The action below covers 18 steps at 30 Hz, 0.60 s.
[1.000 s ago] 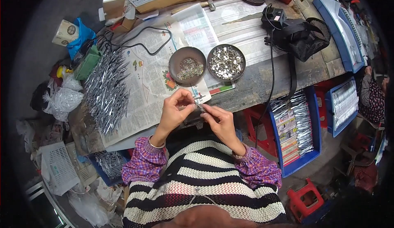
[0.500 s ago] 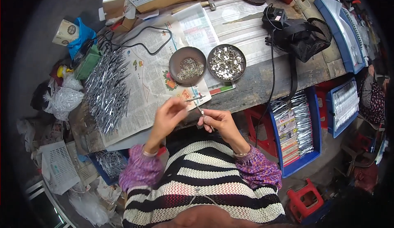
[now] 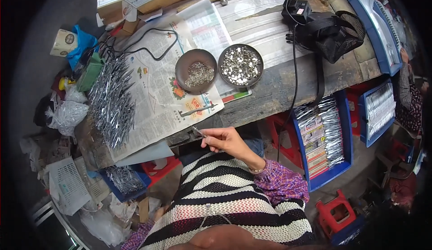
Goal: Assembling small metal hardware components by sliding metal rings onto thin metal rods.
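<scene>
My right hand (image 3: 222, 143) is closed in a pinch at the table's front edge, with a small slender metal piece (image 3: 197, 131) sticking out from its fingertips. At the lower left, beside my striped top, a bit of my left hand (image 3: 159, 213) shows; its fingers are hidden. A thin grey metal rod (image 3: 196, 110) lies on the newspaper (image 3: 155, 81) just beyond my right hand. Two round dark dishes stand farther back: the left dish (image 3: 183, 63) holds small thin metal pins (image 3: 200, 74), and the right dish (image 3: 260, 65) holds small shiny metal pieces (image 3: 241, 65).
A heap of slender metal parts (image 3: 112, 101) covers the table's left side. A black mesh bag (image 3: 342, 36) and a cable lie at the right. Blue trays of metal parts (image 3: 348, 151) stand below, near a red stool (image 3: 337, 214). Another person's sleeve (image 3: 405, 97) shows far right.
My left hand has left the rod on the newspaper and dropped to the lower left beside my body. My right hand has shifted slightly left, still pinching the metal piece. The view has shifted slightly.
</scene>
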Available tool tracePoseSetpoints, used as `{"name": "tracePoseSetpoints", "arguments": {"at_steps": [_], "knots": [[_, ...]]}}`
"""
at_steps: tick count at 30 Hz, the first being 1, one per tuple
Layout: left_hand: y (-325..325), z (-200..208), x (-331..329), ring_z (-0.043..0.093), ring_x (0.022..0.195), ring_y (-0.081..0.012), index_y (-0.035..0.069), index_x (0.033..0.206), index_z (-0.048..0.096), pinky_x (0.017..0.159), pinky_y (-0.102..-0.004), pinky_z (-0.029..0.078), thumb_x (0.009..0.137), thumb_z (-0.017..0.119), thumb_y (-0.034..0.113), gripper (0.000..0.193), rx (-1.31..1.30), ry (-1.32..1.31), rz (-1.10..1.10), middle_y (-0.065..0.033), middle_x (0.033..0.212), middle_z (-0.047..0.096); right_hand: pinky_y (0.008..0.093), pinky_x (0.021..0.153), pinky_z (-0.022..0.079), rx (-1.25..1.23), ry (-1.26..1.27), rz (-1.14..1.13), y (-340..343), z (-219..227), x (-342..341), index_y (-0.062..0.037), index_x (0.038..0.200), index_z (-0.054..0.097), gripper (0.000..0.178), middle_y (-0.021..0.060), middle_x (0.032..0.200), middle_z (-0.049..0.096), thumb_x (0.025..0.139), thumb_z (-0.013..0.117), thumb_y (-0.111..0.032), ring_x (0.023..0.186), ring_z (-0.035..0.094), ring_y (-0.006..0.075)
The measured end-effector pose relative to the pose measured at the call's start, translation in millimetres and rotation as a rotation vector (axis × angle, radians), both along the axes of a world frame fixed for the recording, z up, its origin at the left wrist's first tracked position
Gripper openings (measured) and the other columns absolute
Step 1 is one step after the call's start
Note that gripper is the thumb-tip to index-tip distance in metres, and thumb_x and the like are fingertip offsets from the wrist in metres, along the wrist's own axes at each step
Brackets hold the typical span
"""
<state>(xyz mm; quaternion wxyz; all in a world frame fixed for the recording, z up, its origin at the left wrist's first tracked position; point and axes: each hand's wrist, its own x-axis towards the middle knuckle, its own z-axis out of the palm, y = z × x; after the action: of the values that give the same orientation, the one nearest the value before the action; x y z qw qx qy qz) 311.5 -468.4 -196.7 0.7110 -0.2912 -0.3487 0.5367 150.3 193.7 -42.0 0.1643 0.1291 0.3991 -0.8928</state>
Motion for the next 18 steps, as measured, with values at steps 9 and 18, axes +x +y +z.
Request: {"name": "tracePoseSetpoints", "arguments": {"at_steps": [9,18], "knots": [[103,62,-43,0.054,0.097,-0.0188,0.0,0.107,0.058,0.079,-0.0318,0.047,0.084,0.054,0.016,0.028,0.575,-1.743,0.283,-0.0187,0.108,0.058,0.0162,0.055,0.043,0.011,0.003,-0.02,-11,0,3,0.0025,0.117,0.055,0.031,0.0048,0.084,0.064,0.089,0.056,-0.011,0.062,0.051,0.0034],[305,186,-120,0.054,0.098,-0.0195,-0.001,0.109,0.057,0.079,-0.0327,0.046,0.084,0.054,0.015,0.03,1.166,-2.968,0.5,-0.0188,0.107,0.058,0.0172,0.056,0.043,0.006,0.007,-0.002,-12,3,9,0.0031,0.117,0.055,0.031,0.0051,0.084,0.063,0.088,0.056,-0.01,0.063,0.052,0.0045]]}}
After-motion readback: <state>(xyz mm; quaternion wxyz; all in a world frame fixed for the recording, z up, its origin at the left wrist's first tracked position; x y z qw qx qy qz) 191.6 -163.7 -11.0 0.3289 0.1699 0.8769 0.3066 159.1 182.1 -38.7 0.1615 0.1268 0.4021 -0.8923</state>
